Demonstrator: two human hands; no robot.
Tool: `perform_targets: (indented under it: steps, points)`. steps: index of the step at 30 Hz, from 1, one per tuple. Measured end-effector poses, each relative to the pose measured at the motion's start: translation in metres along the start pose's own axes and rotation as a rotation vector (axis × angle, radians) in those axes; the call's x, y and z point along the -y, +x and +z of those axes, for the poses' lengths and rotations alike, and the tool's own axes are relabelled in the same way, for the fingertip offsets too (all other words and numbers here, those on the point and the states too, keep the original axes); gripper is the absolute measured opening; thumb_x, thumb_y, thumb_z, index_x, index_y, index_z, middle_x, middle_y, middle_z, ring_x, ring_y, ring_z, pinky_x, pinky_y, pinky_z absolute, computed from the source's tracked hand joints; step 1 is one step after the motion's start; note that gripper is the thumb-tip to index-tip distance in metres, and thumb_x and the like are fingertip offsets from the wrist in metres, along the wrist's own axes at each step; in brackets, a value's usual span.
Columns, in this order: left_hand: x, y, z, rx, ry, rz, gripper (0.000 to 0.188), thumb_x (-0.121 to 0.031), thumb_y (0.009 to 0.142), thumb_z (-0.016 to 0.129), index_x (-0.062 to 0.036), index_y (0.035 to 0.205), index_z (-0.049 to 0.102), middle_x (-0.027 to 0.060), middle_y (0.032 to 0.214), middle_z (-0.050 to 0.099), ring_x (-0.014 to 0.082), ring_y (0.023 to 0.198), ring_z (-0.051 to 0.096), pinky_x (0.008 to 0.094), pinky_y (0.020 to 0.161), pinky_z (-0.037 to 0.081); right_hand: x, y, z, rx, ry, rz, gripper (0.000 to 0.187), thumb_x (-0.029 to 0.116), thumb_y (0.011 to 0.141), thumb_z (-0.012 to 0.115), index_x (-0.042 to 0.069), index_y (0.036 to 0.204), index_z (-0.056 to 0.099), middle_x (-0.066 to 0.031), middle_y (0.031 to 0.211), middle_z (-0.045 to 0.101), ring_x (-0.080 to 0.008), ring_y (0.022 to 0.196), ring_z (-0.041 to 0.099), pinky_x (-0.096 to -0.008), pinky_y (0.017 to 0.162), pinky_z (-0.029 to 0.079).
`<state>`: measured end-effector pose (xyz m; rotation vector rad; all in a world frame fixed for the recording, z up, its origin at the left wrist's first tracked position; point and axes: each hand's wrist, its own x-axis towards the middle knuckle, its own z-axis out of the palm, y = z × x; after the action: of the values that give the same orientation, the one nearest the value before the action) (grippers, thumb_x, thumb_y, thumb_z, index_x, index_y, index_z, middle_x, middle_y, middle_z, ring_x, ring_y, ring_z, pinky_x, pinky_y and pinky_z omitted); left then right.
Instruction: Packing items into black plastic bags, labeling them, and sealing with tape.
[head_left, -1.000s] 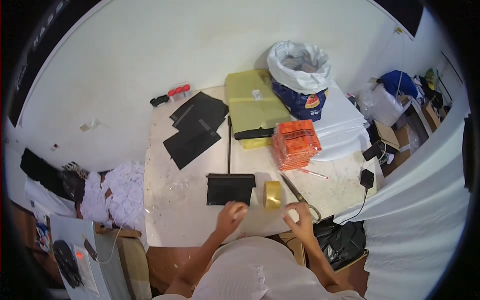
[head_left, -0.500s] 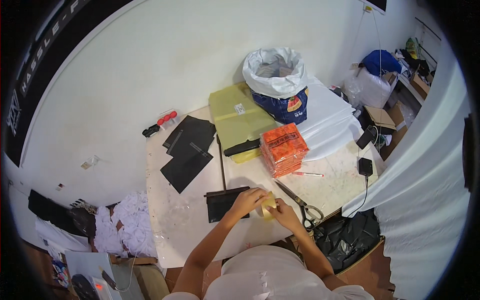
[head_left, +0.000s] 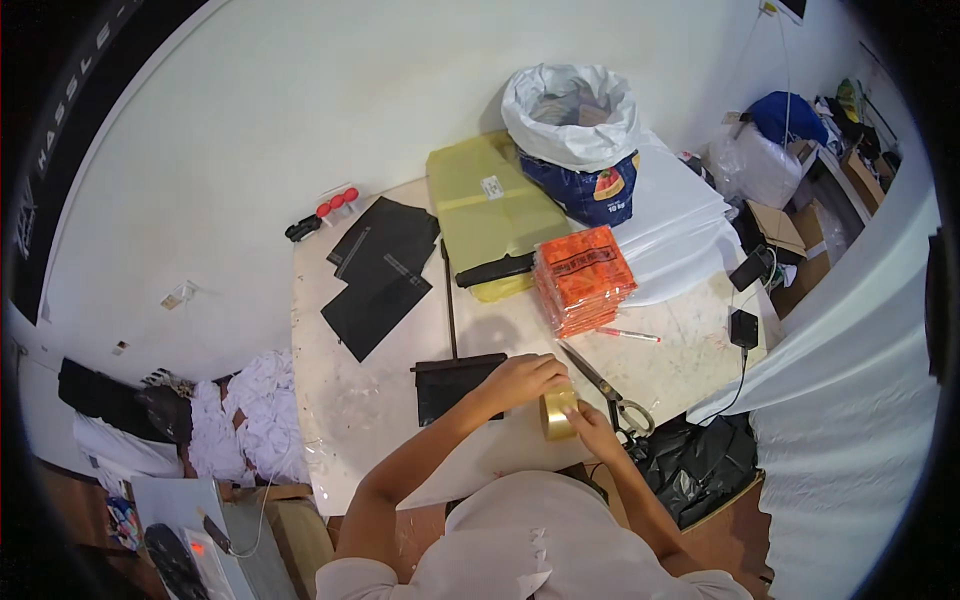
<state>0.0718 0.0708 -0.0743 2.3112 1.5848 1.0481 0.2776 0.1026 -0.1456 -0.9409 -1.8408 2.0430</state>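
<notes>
A roll of yellowish packing tape (head_left: 556, 415) is held over the table's front part, its shiny side showing. My right hand (head_left: 594, 430) grips the roll from the right, thumb on its face. My left hand (head_left: 528, 380) is closed at the roll's upper edge, palm down; its fingertips are partly hidden. Under my left wrist lies a flat black packet (head_left: 448, 390) with a dark bar along its top edge. Large scissors (head_left: 598, 378) lie just right of my hands, blades pointing away from me.
Orange packets (head_left: 585, 275) stand stacked behind the scissors, a red-and-white pen (head_left: 632, 335) beside them. Farther back are a yellow folded sheet (head_left: 490, 205), white sheets (head_left: 675, 235) and a blue-and-white sack (head_left: 575, 175). Black pieces (head_left: 380, 295) lie at left, a black adapter (head_left: 743, 328) at right.
The tape roll has turned and shows more of its shiny side. Both hands have moved slightly right with it. The whole view has shifted a little.
</notes>
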Motion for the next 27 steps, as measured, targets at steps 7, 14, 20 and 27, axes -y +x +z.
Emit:
perform_targets:
  steps: [7, 14, 20, 27]
  points:
    - [0.031, 0.005, 0.001, -0.132, 0.088, 0.003, 0.007, -0.012, 0.082, 0.058, -0.0048, 0.083, 0.058, 0.0070, 0.079, 0.057, 0.0221, 0.072, 0.058, 0.0313, 0.063, 0.047, 0.033, -0.002, 0.005, -0.058, -0.182, 0.030, 0.029, 0.023, 0.088, 0.055, -0.001, 0.104, 0.058, -0.0043, 0.086, 0.060, -0.0095, 0.077, 0.052, -0.0223, 0.071, 0.041]
    - [0.057, 0.029, -0.058, -0.149, -0.080, -0.235, 0.016, -0.018, 0.085, 0.057, -0.0026, 0.088, 0.056, 0.0121, 0.084, 0.057, 0.0277, 0.074, 0.058, 0.0335, 0.064, 0.046, 0.011, -0.029, 0.009, -0.005, -0.369, -0.434, 0.035, 0.011, 0.077, 0.066, 0.002, 0.108, 0.055, -0.0170, 0.120, 0.050, -0.0321, 0.115, 0.046, -0.0347, 0.095, 0.036]
    - [0.068, 0.032, -0.063, -0.322, -0.250, -0.321, 0.009, -0.006, 0.084, 0.057, 0.0024, 0.087, 0.055, 0.0070, 0.077, 0.057, 0.0119, 0.062, 0.057, 0.0237, 0.057, 0.046, 0.008, -0.039, 0.002, 0.029, -0.359, -0.480, 0.034, 0.002, 0.074, 0.065, -0.001, 0.107, 0.056, -0.0190, 0.118, 0.053, -0.0318, 0.121, 0.042, -0.0356, 0.098, 0.035]
    - [0.018, 0.041, -0.080, -0.001, -0.365, -0.275, 0.009, -0.008, 0.084, 0.058, 0.0005, 0.089, 0.057, 0.0080, 0.079, 0.060, 0.0141, 0.065, 0.061, 0.0247, 0.059, 0.047, 0.006, -0.034, 0.002, 0.038, -0.374, -0.309, 0.029, 0.013, 0.077, 0.064, 0.003, 0.104, 0.059, -0.0142, 0.104, 0.059, -0.0312, 0.105, 0.051, -0.0363, 0.090, 0.040]
